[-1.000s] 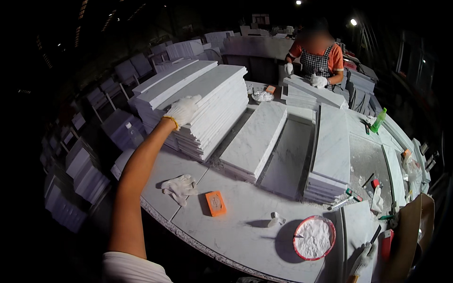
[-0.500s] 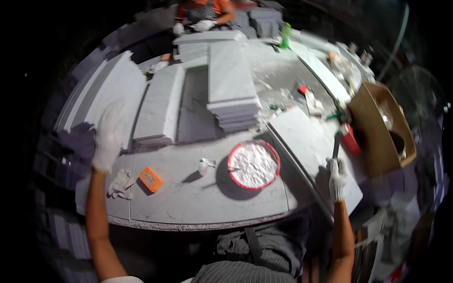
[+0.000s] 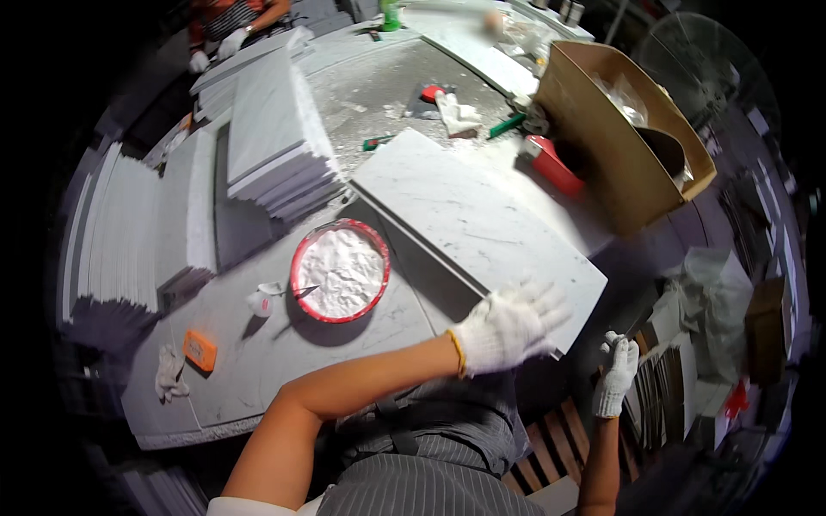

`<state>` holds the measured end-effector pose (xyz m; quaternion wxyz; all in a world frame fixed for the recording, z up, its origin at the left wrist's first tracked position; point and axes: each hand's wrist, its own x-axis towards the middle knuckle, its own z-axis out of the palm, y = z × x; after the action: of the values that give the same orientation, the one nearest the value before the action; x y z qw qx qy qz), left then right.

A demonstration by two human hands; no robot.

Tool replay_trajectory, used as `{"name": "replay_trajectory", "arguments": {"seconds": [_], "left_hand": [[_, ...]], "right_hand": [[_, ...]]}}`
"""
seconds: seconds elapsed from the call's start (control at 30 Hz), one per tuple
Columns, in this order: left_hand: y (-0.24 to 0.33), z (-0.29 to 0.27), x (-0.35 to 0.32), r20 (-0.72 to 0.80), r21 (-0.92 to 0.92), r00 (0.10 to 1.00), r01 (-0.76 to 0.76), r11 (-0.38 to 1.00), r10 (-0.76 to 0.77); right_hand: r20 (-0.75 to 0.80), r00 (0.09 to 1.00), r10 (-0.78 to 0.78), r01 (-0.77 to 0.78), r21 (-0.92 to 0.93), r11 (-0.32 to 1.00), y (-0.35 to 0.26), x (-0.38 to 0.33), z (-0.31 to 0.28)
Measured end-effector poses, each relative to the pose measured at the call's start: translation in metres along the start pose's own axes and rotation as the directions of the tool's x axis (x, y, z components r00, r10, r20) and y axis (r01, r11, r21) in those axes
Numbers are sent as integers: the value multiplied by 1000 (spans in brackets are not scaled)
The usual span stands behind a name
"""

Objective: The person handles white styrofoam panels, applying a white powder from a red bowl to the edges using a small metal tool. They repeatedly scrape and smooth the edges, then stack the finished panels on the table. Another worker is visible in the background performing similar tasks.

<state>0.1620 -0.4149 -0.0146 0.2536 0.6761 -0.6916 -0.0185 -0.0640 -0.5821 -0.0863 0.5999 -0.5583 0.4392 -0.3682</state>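
Slab (image 3: 469,215) lies flat at tabletop (image 3: 258,361) near edge; gloved left hand (image 3: 508,325) spread on its near corner, fingers released. Right hand (image 3: 616,377) hangs off edge, loosely curled, empty. Positioning step; next needs grip on both edges.

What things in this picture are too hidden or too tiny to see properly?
Head view:
- Inside the cardboard box: its walls hide most of the contents.
- The other person: cut off by the top edge.
- Whether the left hand presses the white slab: the glove covers it.
- What the right hand touches: dark below the table edge.
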Motion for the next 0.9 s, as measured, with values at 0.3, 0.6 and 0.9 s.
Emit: {"name": "replay_trajectory", "arguments": {"seconds": [0.3, 0.6, 0.9], "left_hand": [[-204, -40, 16, -32, 510, 732, 598, 619, -681], [-118, 28, 69, 80, 365, 897, 380, 850, -435], [70, 84, 47, 132, -310, 957, -207, 928, 258]], "right_hand": [[-149, 952, 268, -176, 452, 875, 96, -52, 1], [-192, 957, 218, -128, 394, 910, 75, -8, 24], [-387, 906, 172, -12, 383, 924, 54, -20, 1]]}}
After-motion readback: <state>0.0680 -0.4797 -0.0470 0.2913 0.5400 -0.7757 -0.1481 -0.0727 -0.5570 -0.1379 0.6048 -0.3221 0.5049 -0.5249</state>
